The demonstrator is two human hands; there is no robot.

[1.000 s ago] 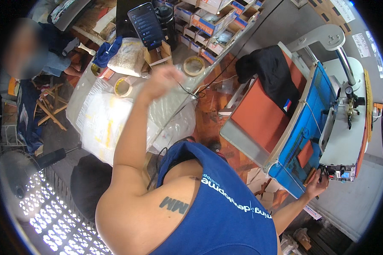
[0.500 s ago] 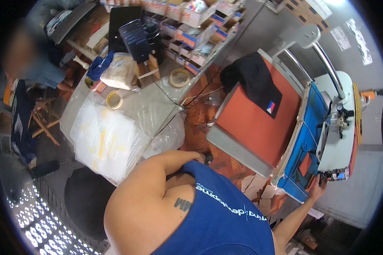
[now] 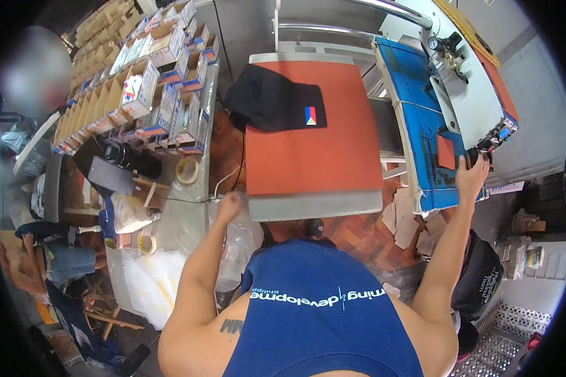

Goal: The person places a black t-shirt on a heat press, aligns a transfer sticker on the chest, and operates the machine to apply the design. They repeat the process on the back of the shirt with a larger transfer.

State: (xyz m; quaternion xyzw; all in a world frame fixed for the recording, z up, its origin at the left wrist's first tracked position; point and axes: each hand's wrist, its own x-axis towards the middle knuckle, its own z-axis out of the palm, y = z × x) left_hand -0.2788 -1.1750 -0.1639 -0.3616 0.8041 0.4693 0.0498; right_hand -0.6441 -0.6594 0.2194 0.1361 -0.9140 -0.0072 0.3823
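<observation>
My right hand [image 3: 473, 173] is closed around a black handle [image 3: 478, 152] at the front of a press, beside a small control box [image 3: 503, 133]. The press's blue upper plate [image 3: 415, 107] is swung off to the right of the orange-red pad [image 3: 311, 157]. A black cloth piece [image 3: 267, 97], bunched at its left end, lies on the pad's far part. Its flat right end bears a small blue, red and white patch [image 3: 310, 115]. My left hand [image 3: 229, 206] hovers near the pad's front left corner; its fingers are too blurred to read.
Stacked cardboard bins [image 3: 151, 88] crowd the table at the left. Nearer on it are tape rolls [image 3: 187, 169] and white sheets [image 3: 151, 283]. Another person [image 3: 63, 264] is at the far left. Cardboard pieces [image 3: 405, 217] and a black bag [image 3: 481, 276] lie right of me.
My view has turned toward the press, which now appears squarer ahead. My left hand has come forward and left, away from my body. My right hand stays at the press handle.
</observation>
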